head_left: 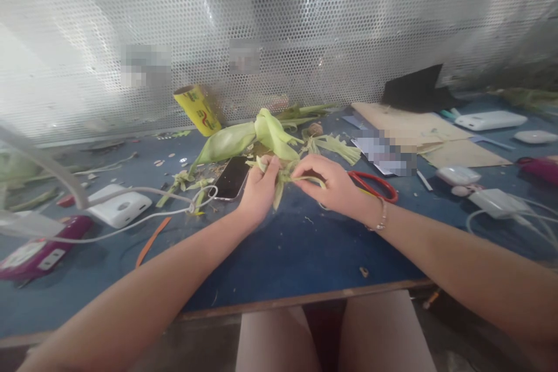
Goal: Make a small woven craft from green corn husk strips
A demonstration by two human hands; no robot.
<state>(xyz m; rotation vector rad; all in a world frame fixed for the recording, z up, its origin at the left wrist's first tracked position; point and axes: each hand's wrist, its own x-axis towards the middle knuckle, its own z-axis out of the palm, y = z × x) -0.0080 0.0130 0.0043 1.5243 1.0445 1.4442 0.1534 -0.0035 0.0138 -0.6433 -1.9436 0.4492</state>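
Observation:
My left hand (258, 190) is closed around a small tied bundle of pale green corn husk (285, 175) above the blue table. A thin husk strip (314, 179) from the bundle is pinched between the thumb and fingers of my right hand (333, 185). Just behind the hands lie large folded green husk leaves (229, 140). A frayed husk piece (337, 148) rests behind my right hand. Left of my left hand are small knotted husk scraps (181, 181) and a dark-screened phone (230, 177). Red-handled scissors (383, 189) lie beside my right hand, partly hidden by it.
A yellow tube (198, 111) leans against the perforated metal panel (283, 23). At left are a white charger (117, 205), its cable and a purple power strip (47, 253). Cardboard sheets (462, 151), a white power bank (490, 121) and adapters (497, 203) lie at right.

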